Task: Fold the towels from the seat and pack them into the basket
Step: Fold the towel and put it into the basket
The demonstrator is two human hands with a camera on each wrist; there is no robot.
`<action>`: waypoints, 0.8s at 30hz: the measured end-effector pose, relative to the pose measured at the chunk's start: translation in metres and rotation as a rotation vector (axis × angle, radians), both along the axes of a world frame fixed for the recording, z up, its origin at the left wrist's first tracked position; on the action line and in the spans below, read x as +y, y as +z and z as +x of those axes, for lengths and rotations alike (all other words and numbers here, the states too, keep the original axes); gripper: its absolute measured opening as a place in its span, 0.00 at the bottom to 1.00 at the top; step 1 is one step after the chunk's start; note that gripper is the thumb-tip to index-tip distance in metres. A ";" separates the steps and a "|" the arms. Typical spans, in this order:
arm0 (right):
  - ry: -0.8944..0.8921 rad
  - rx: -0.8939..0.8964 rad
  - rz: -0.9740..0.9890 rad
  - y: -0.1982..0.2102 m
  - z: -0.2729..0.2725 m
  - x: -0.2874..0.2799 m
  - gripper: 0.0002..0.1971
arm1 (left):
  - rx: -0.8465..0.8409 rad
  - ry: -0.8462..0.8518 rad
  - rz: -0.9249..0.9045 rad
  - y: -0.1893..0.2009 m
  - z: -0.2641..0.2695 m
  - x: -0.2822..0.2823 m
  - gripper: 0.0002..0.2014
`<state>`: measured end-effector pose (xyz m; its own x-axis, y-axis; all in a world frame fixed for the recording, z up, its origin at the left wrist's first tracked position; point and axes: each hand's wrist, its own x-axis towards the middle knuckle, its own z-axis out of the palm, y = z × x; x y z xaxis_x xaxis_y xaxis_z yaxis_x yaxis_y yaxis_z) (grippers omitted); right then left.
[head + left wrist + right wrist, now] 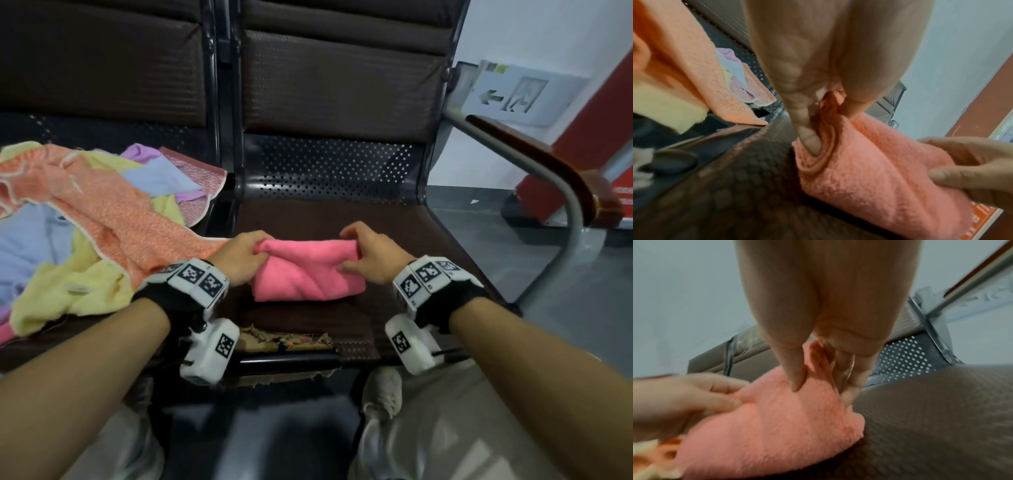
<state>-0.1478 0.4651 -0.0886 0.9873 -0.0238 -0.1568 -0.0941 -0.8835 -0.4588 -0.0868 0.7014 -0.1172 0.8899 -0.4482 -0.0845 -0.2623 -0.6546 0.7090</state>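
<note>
A pink towel [308, 270], folded into a thick bundle, lies on the dark brown seat [404, 233] in front of me. My left hand [245, 255] pinches its left end, thumb and fingers tucked into the fold [818, 126]. My right hand [363, 255] grips the right end, thumb on top and fingers under the edge [818, 378]. A heap of loose towels [85, 219] in orange, yellow, blue and purple covers the seat to the left. No basket shows in any view.
The seat's front edge is torn, with padding exposed [284, 341]. A metal armrest with a wooden top [548, 171] curves along the right side. A perforated metal back panel [332, 171] rises behind the seat. My knees and a shoe [383, 390] are below.
</note>
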 end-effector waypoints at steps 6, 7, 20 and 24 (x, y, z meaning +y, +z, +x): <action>-0.097 0.166 -0.085 -0.021 0.038 -0.006 0.21 | 0.000 0.034 0.202 -0.022 0.026 -0.006 0.16; -0.105 0.193 -0.116 -0.025 0.042 -0.006 0.22 | 0.009 0.033 0.228 -0.025 0.028 -0.006 0.17; -0.106 0.222 0.107 0.018 0.058 0.012 0.12 | 0.146 -0.186 0.429 0.005 0.019 -0.013 0.40; 0.063 -0.062 0.286 0.069 0.041 0.023 0.15 | -0.001 -0.130 0.130 0.052 0.002 -0.017 0.60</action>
